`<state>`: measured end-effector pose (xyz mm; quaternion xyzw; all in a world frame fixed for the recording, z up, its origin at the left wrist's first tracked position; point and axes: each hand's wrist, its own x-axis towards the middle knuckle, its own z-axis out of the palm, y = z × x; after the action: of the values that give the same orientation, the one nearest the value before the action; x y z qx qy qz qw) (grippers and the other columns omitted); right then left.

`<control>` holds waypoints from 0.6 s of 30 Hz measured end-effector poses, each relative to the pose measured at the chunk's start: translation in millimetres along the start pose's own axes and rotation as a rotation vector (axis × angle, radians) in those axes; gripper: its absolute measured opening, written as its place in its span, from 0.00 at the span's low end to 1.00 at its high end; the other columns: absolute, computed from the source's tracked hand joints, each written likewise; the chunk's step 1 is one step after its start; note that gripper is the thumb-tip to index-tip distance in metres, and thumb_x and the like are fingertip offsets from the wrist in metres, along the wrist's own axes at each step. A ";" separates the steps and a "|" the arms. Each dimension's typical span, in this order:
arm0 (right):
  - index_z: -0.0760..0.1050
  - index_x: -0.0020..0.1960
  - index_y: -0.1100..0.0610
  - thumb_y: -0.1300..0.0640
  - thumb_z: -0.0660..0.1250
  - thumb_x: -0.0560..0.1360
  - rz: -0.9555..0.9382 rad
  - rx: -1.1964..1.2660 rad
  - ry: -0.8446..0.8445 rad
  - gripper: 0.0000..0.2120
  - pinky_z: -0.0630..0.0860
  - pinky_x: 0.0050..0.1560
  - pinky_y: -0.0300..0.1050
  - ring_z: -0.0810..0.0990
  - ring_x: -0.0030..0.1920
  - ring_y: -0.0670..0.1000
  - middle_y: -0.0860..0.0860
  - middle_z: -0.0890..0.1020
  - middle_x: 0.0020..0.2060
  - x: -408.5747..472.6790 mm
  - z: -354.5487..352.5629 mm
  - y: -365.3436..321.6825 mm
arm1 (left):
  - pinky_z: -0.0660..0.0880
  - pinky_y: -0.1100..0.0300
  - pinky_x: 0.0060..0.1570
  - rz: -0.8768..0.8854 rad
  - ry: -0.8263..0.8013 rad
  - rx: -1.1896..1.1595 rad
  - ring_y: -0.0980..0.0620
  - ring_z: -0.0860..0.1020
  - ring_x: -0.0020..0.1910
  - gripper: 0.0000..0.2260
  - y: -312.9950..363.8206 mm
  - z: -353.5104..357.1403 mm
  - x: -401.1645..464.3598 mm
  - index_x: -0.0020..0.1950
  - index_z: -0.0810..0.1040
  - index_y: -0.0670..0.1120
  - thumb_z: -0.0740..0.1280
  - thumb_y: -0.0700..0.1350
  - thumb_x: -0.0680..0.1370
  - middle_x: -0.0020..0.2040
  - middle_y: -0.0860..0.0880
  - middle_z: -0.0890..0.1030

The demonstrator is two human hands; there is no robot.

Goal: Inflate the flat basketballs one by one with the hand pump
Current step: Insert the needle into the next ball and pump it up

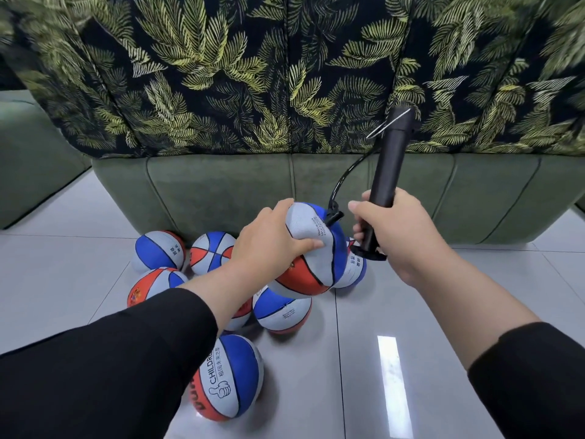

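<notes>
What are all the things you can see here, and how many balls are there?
held basketball: one, blue, grey and orange, dented, lifted above the pile, hose plugged into it
basketballs on the floor: at least six, same colours, clustered before the sofa; one more partly hidden behind the held one
hand pump: one, black, upright at right
hose: one, black, curving from the pump to the held ball
sofa: one, green, behind the balls
leaf-print cushions: dark with green leaves, on the sofa
floor: pale glossy tiles
left hand: grips the held ball
right hand: grips the pump
</notes>
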<state>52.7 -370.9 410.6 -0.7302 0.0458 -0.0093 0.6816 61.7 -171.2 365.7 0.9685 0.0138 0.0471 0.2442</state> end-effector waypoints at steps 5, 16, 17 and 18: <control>0.74 0.52 0.57 0.49 0.69 0.80 0.072 -0.159 -0.107 0.12 0.83 0.45 0.56 0.81 0.34 0.56 0.56 0.83 0.39 -18.6 -10.9 19.2 | 0.69 0.55 0.53 -0.044 -0.145 -0.031 0.43 0.76 0.64 0.41 -17.3 15.2 -15.6 0.82 0.59 0.54 0.72 0.66 0.75 0.70 0.44 0.73; 0.75 0.49 0.59 0.61 0.59 0.83 0.415 -0.209 -0.175 0.07 0.75 0.30 0.43 0.72 0.35 0.55 0.58 0.78 0.44 -99.4 -37.2 132.7 | 0.71 0.49 0.64 -0.051 -0.488 0.006 0.38 0.72 0.70 0.39 -35.8 127.2 -89.4 0.82 0.58 0.52 0.73 0.60 0.77 0.74 0.41 0.69; 0.76 0.49 0.60 0.60 0.60 0.83 0.426 -0.194 -0.159 0.07 0.75 0.31 0.44 0.72 0.35 0.55 0.58 0.78 0.43 -106.6 -39.8 141.1 | 0.70 0.49 0.65 -0.054 -0.504 0.000 0.39 0.71 0.72 0.40 -38.8 139.7 -97.3 0.82 0.57 0.52 0.73 0.59 0.77 0.76 0.41 0.68; 0.77 0.49 0.60 0.60 0.61 0.83 0.444 -0.189 -0.151 0.07 0.76 0.33 0.46 0.73 0.34 0.55 0.57 0.78 0.42 -113.1 -42.8 147.9 | 0.70 0.50 0.65 -0.046 -0.511 -0.003 0.39 0.70 0.74 0.40 -42.5 151.5 -104.1 0.83 0.57 0.52 0.74 0.58 0.77 0.77 0.42 0.67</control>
<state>-71.2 -414.2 271.8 -0.7612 0.1546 0.1993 0.5974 -27.2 -210.4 204.1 0.9480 -0.0263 -0.2048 0.2422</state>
